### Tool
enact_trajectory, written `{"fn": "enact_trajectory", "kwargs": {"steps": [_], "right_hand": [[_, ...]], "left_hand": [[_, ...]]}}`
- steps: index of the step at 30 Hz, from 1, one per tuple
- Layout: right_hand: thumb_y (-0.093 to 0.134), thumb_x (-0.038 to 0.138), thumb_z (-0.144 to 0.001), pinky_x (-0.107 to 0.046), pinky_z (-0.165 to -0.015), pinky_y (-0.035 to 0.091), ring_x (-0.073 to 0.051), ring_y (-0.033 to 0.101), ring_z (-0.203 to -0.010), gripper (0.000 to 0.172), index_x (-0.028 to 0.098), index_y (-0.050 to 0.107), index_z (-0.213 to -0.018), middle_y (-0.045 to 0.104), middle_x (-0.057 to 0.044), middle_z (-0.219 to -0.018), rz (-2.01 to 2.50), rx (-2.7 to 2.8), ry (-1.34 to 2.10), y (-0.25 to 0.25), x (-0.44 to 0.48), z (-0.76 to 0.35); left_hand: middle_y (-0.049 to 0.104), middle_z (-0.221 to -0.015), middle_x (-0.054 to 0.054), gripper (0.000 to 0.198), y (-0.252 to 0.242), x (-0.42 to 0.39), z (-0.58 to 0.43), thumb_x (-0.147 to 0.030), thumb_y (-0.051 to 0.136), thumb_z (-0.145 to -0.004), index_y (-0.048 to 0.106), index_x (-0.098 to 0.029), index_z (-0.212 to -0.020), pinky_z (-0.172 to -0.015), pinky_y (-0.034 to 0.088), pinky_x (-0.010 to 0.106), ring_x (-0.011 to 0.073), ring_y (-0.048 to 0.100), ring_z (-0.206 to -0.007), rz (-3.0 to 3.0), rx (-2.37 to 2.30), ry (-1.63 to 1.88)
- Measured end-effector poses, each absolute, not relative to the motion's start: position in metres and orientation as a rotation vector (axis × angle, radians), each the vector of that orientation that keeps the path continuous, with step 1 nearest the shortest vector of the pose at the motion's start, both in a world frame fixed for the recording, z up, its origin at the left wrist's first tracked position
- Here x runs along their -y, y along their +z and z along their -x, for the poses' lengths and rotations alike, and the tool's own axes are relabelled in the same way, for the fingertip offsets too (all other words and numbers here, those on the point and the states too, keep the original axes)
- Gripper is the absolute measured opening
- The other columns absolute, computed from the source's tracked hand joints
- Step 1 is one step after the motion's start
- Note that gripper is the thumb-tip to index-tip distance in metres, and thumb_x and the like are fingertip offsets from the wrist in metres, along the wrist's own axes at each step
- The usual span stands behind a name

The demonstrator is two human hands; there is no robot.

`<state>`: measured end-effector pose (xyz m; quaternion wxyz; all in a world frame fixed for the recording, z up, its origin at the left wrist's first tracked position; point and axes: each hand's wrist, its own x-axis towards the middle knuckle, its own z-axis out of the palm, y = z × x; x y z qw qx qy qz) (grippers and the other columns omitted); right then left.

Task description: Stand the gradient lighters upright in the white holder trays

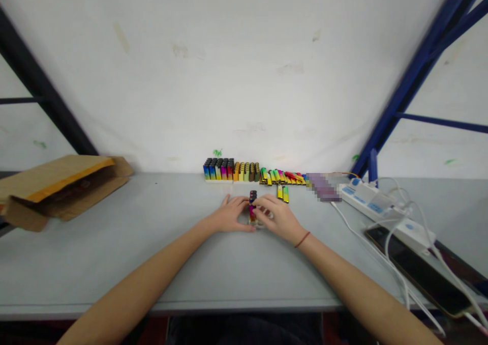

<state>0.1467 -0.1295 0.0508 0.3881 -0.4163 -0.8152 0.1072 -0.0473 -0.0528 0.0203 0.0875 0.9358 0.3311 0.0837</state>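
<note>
Fingers of both hands close around one small upright lighter (252,206) at table centre. Left hand (229,215) cups it from 9 o'clock, fingers curled toward it; right hand (278,217) pinches it from 3 o'clock, thumb and forefinger at its lower body. Whether the left fingertips truly grip or only steady it cannot be told at this size.

Lighter stands with long axis vertical, dark cap up, magenta-to-yellow body below, base on or just above the grey table (152,263). Both hands are equally near; right appears to carry the hold.

At 12 o'clock from the hands: standing row of lighters (231,171) along the wall, upright, packed side by side. At 1 o'clock: loose pile of lighters (282,177) lying flat, two strays (282,193) just beside the right hand.

Open room: bare table from 6 to 9 o'clock. At 10 o'clock, well apart, a cardboard box (57,187) on its side. From 2 to 4 o'clock, a power strip (375,202), white cables and a phone (415,268) crowd the surface.
</note>
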Motion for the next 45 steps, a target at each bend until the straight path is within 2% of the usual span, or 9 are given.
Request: {"fn": "enact_trajectory", "kwargs": {"steps": [8, 13, 19, 23, 26, 30, 36, 41, 45], "right_hand": [[0.042, 0.026, -0.089, -0.031, -0.084, 0.040, -0.023, 0.058, -0.095, 0.038, 0.018, 0.056, -0.124, 0.063, -0.014, -0.106, 1.878, 1.958, -0.028, 0.046, 0.097, -0.204], [0.044, 0.042, -0.089, -0.033, -0.078, 0.042, -0.026, 0.061, -0.094, 0.037, 0.017, 0.065, -0.105, 0.067, -0.015, -0.096, 2.148, 2.008, -0.008, 0.041, 0.088, -0.224], [0.046, 0.018, -0.084, -0.031, -0.076, 0.042, -0.026, 0.062, -0.093, 0.026, 0.010, 0.062, -0.102, 0.067, -0.019, -0.098, 2.274, 1.907, -0.059, 0.039, 0.083, -0.232], [0.047, 0.014, -0.079, -0.030, -0.073, 0.043, -0.024, 0.062, -0.086, 0.017, 0.014, 0.064, -0.084, 0.067, -0.015, -0.088, 2.090, 1.846, 0.081, 0.040, 0.079, -0.238], [0.046, 0.016, -0.076, -0.028, -0.066, 0.045, -0.019, 0.059, -0.071, 0.012, 0.017, 0.057, -0.069, 0.063, -0.007, -0.072, 1.761, 1.566, 0.498, 0.041, 0.076, -0.236], [0.052, 0.018, -0.072, -0.025, -0.059, 0.047, -0.013, 0.056, -0.058, 0.002, 0.019, 0.050, -0.073, 0.056, 0.001, -0.064, 1.364, 1.088, 1.048, 0.043, 0.078, -0.227], [0.057, 0.039, -0.079, -0.030, -0.061, 0.051, -0.014, 0.059, -0.063, 0.029, 0.027, 0.045, -0.102, 0.060, 0.004, -0.069, 1.150, 0.973, 1.358, 0.053, 0.090, -0.220], [0.046, 0.058, -0.082, -0.020, -0.045, 0.039, -0.010, 0.046, -0.048, 0.037, 0.022, 0.049, -0.087, 0.050, 0.004, -0.058, 1.054, 0.956, 1.589, 0.058, 0.091, -0.219], [0.043, 0.060, -0.083, -0.019, -0.041, 0.032, -0.010, 0.043, -0.047, 0.042, 0.020, 0.049, -0.074, 0.050, 0.001, -0.057, 1.029, 0.963, 1.601, 0.055, 0.086, -0.216]], "left_hand": [[0.038, -0.141, 0.017, 0.086, 0.023, 0.053, 0.047, -0.075, 0.055, -0.071, 0.040, -0.018, -0.133, -0.107, 0.008, 0.064, 0.0357, 0.033, -0.130, -2.785, -0.992, 0.216], [0.038, -0.141, 0.017, 0.085, 0.025, 0.054, 0.047, -0.074, 0.055, -0.071, 0.040, -0.017, -0.133, -0.107, 0.008, 0.063, 0.0356, 0.033, -0.130, -2.790, -0.992, 0.209], [0.038, -0.141, 0.016, 0.084, 0.025, 0.054, 0.047, -0.075, 0.055, -0.071, 0.040, -0.018, -0.132, -0.107, 0.008, 0.063, 0.0365, 0.033, -0.130, -2.790, -0.993, 0.204], [0.039, -0.140, 0.016, 0.084, 0.024, 0.053, 0.047, -0.074, 0.055, -0.071, 0.041, -0.018, -0.132, -0.107, 0.009, 0.063, 0.0364, 0.034, -0.130, -2.791, -0.995, 0.211], [0.039, -0.141, 0.016, 0.084, 0.024, 0.053, 0.047, -0.074, 0.055, -0.071, 0.040, -0.019, -0.133, -0.107, 0.008, 0.063, 0.0354, 0.034, -0.130, -2.789, -0.996, 0.212], [0.039, -0.141, 0.016, 0.086, 0.023, 0.053, 0.047, -0.075, 0.054, -0.071, 0.039, -0.018, -0.133, -0.107, 0.008, 0.063, 0.0352, 0.033, -0.130, -2.787, -0.984, 0.217], [0.038, -0.141, 0.017, 0.087, 0.022, 0.052, 0.047, -0.076, 0.054, -0.071, 0.040, -0.017, -0.133, -0.107, 0.008, 0.064, 0.0350, 0.033, -0.130, -2.790, -0.981, 0.224], [0.039, -0.141, 0.017, 0.088, 0.021, 0.052, 0.047, -0.076, 0.054, -0.070, 0.040, -0.016, -0.133, -0.107, 0.008, 0.063, 0.0358, 0.034, -0.130, -2.791, -0.983, 0.224], [0.039, -0.141, 0.017, 0.085, 0.023, 0.052, 0.046, -0.074, 0.055, -0.071, 0.040, -0.018, -0.133, -0.107, 0.008, 0.063, 0.0353, 0.033, -0.130, -2.789, -0.987, 0.208]]}}
